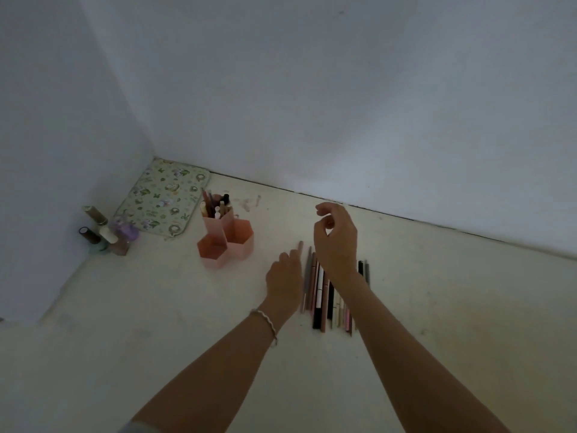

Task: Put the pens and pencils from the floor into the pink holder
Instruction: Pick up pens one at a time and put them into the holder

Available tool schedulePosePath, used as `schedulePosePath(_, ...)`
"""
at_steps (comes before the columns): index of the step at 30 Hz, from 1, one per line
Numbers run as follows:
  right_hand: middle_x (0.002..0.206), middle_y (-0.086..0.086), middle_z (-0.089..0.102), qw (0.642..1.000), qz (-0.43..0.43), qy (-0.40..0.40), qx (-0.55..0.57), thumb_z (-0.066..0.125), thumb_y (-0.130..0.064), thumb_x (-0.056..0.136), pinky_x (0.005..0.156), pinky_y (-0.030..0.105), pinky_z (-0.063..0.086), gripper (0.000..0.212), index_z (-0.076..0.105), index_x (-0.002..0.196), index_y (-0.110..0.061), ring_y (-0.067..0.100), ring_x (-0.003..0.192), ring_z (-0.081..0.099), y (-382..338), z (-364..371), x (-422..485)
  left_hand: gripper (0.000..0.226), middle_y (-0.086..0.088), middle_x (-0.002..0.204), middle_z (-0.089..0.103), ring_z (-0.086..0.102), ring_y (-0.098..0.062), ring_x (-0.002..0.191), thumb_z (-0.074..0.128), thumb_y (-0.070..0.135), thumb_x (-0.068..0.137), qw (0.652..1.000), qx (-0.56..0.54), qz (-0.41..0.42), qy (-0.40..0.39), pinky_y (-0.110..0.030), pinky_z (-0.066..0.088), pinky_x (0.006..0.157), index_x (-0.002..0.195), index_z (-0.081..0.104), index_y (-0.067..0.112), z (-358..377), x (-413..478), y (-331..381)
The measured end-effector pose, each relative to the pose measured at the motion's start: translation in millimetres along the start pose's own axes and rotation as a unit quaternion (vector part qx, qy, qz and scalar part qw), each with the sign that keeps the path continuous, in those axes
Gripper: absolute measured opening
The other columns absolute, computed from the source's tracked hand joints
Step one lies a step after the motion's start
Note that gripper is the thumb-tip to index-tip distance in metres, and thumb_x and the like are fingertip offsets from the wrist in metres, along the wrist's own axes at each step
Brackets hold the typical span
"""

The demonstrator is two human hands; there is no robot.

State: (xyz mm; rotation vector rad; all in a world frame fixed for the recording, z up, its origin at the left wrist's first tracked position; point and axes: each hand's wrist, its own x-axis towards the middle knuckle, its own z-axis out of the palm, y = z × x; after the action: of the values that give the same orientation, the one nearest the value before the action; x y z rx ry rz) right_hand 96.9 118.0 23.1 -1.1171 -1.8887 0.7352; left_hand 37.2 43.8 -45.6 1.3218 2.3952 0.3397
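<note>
Pens and pencils beneath right grip; left grip just beside

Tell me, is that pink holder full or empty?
Partly filled: the pink holder stands upright, pens poke out of its tall back compartment, while the two low front compartments look empty.
</note>
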Motion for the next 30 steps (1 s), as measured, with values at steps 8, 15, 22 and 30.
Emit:
schedulePosePath(8, 0.102, 0.007, 0.062, 0.961, 0.014, -0.149, -0.231, 0.057, -0.017, 0.087, 0.087, 0.035, 0.044, 0.019, 0.069, 0.097, -0.008, 0.022, 0.096, 0.054, 40.8, 9.7, 16.9, 0.062, -0.013, 0.103, 0.065, 0.067, -0.026, 0.082, 0.061, 0.009, 0.088, 0.974, -0.221, -0.051, 0.002, -0.041, 0.059, 0.074, 0.142, 0.033, 0.015, -39.3, 15.2, -10.3)
schedulePosePath(15, 0.101, 0.009, 0.054, 0.873, 0.011, -0.245, -0.422, 0.053, -0.027, 0.088, 0.087, 0.035, 0.036, 0.021, 0.06, 0.078, -0.01, 0.027, 0.1, 0.047, 65.2, 29.2, 2.6, 0.015, 0.001, 0.091, 0.061, 0.061, -0.009, 0.07, 0.052, 0.009, 0.096, 0.936, -0.344, -0.02, 0.068, -0.015, 0.05, 0.051, 0.105, 0.051, 0.021, -59.2, 14.0, -19.2)
schedulePosePath(22, 0.085, 0.005, 0.062, 0.936, 0.121, -0.213, -0.252, 0.055, -0.025, 0.087, 0.075, 0.032, 0.042, 0.022, 0.066, 0.084, -0.007, 0.024, 0.088, 0.055, 46.5, 43.2, 13.1, 0.074, -0.002, 0.097, 0.064, 0.068, -0.011, 0.083, 0.056, 0.007, 0.098, 0.907, -0.385, 0.064, 0.155, -0.022, 0.058, 0.071, 0.155, 0.017, 0.033, -88.0, 2.6, -24.6)
schedulePosePath(30, 0.068, -0.007, 0.061, 0.987, 0.075, -0.119, 0.075, 0.057, -0.017, 0.089, 0.055, 0.02, 0.045, 0.003, 0.058, 0.086, -0.016, 0.003, 0.055, 0.051, -24.8, 33.7, 47.8, 0.067, 0.012, 0.092, 0.065, 0.068, 0.002, 0.077, 0.056, 0.009, 0.094, 0.841, -0.354, 0.073, 0.404, -0.015, 0.056, 0.072, 0.149, 0.027, 0.035, -171.9, 13.6, -83.2)
